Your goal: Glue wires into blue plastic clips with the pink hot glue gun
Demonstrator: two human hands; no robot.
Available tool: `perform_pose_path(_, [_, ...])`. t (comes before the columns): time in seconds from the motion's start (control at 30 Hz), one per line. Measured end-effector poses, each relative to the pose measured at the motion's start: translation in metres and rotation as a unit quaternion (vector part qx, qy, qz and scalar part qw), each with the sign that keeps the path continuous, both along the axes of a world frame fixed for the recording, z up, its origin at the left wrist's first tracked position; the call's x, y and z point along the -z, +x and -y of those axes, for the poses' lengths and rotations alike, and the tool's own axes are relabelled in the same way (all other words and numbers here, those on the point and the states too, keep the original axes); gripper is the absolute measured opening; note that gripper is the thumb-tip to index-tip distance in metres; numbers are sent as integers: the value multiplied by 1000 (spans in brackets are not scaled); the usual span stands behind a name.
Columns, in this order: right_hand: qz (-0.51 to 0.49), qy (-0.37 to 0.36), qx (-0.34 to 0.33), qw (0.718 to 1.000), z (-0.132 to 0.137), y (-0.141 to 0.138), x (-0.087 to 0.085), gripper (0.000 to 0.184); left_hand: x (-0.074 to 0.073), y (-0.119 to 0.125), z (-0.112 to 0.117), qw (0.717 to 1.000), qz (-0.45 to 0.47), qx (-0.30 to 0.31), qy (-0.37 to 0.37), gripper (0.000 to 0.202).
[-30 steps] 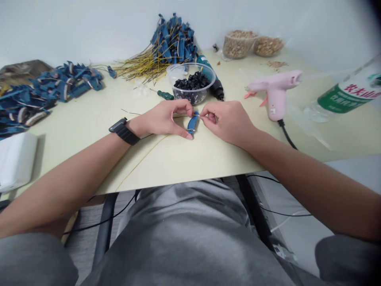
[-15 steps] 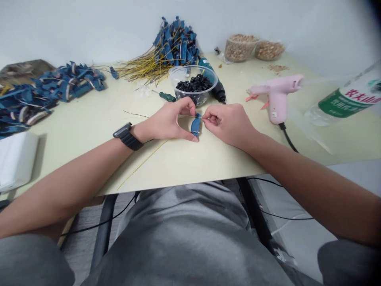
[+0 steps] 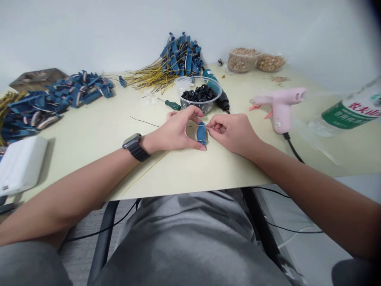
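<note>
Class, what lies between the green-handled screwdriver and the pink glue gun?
The head view shows a clear bowl of black pieces, then a teal-and-black tool.

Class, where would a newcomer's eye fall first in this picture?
The bright pink glue gun draws the eye at the right of the table. At the centre, the left hand holds a small blue piece, the right hand pinching a thin wire. Behind, a heap of blue pieces bristles with yellow wires.
</note>
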State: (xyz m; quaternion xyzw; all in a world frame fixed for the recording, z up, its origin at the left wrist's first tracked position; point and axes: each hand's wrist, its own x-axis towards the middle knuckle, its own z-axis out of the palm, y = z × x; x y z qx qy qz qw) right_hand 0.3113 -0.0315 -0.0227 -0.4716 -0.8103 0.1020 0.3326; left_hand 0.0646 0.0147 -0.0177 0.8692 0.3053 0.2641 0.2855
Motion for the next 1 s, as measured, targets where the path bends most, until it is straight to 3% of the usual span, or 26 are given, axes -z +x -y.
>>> perform_pose_path(0.7, [-9, -27, 18, 999, 2, -2, -4, 16, 3, 0, -1, 1000, -4, -15, 10, 98])
perform_pose_path(1.0, [90, 46, 9, 995, 1, 3, 0, 21, 5, -1, -3, 1000, 7, -16, 14, 98])
